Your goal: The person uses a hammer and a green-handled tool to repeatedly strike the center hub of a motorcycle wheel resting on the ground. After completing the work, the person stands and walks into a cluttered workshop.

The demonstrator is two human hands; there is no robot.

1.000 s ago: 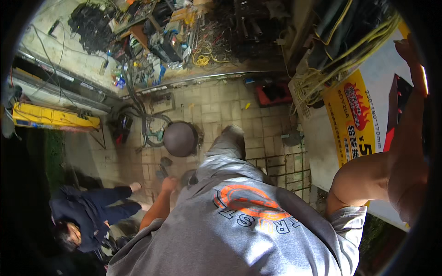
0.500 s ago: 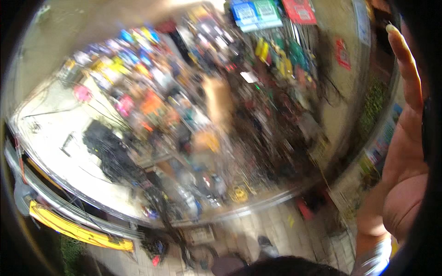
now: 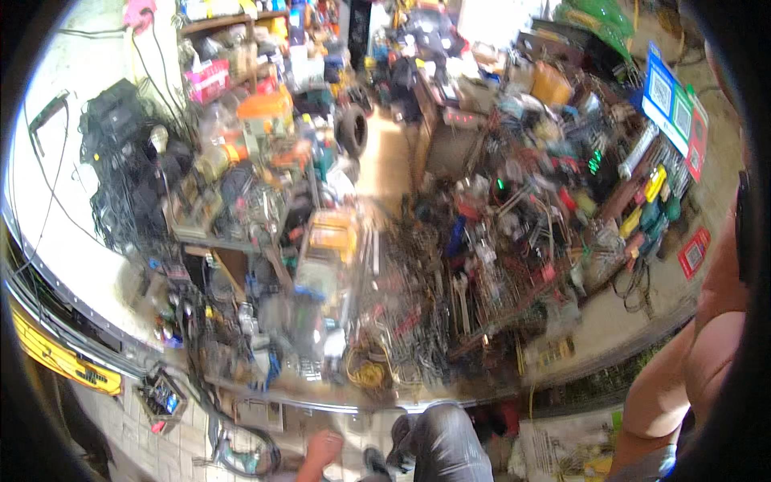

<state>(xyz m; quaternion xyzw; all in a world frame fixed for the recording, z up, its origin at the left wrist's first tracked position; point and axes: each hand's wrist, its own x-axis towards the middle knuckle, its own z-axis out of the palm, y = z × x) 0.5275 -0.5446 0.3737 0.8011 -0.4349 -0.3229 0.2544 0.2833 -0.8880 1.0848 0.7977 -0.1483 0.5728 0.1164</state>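
My right arm [image 3: 691, 361] rises along the right edge, bare, with a grey sleeve at the bottom and a dark band near the wrist. Its hand is lost in the dark rim. A blurred skin-coloured shape at the lower edge looks like my left hand [image 3: 321, 454]; its fingers cannot be made out and nothing shows in it. Beside it are my dark trouser leg [image 3: 446, 442] and a shoe [image 3: 373, 463]. Neither arm touches the goods ahead.
A crowded shop front fills the view: shelves of tools and machines [image 3: 265, 185], hanging wrenches and hardware [image 3: 514, 241], black cable bundles [image 3: 120, 153], a yellow cable coil [image 3: 365, 373], coloured signs [image 3: 675, 112]. A narrow aisle [image 3: 385, 153] runs back. Tiled floor [image 3: 161, 446] lies below.
The view has swung up from my shirt and the tiled floor to the shop's shelves. My right hand, raised with fingers apart half a second ago, has left the picture.
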